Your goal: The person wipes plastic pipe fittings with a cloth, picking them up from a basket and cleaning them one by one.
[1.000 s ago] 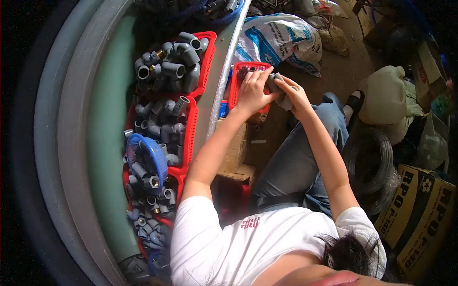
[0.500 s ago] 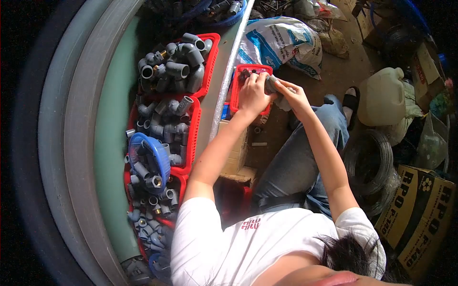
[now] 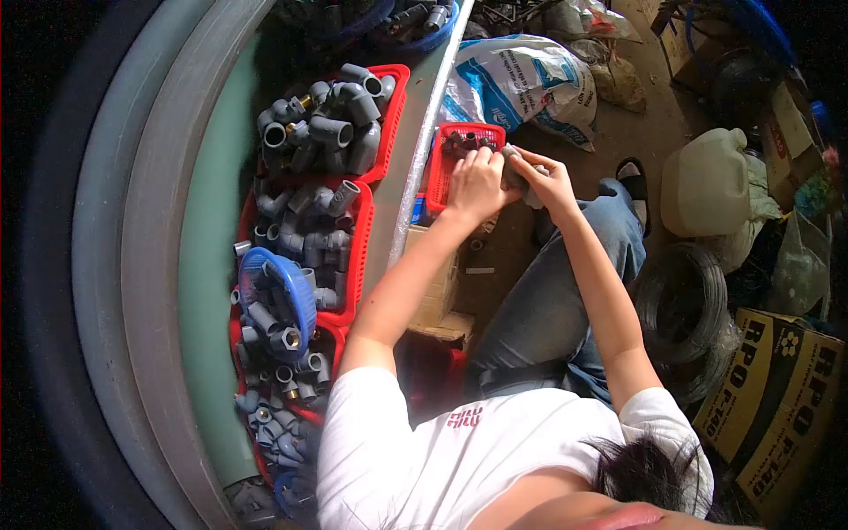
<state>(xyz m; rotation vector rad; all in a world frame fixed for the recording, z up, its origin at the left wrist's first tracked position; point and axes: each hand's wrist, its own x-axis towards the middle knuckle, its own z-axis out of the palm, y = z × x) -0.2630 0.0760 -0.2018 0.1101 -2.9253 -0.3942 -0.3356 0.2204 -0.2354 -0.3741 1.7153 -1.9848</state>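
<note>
My left hand [image 3: 477, 184] is closed, its fingers curled down at the right side of a small red basket [image 3: 436, 181]. Whatever it grips is hidden behind the fingers. Small dark brown fittings [image 3: 470, 141] lie in that basket, just beyond my knuckles. Close beside it, my right hand [image 3: 551, 183] pinches a crumpled grey cloth [image 3: 533, 196], which bunches up between the two hands. Fingers cover part of the cloth, so I cannot tell whether a small part is wrapped in it.
Red baskets of grey pipe fittings [image 3: 331, 132] line the left shelf, with a blue basket [image 3: 305, 296] tilted among them. A white-and-blue sack [image 3: 521, 84] lies ahead. A plastic jerrycan [image 3: 702, 190], coiled wire [image 3: 680, 296] and a carton [image 3: 768, 397] stand on the right.
Both hands have shifted slightly toward me and to the right, staying together at the cloth. More of the brown fittings in the small basket shows.
</note>
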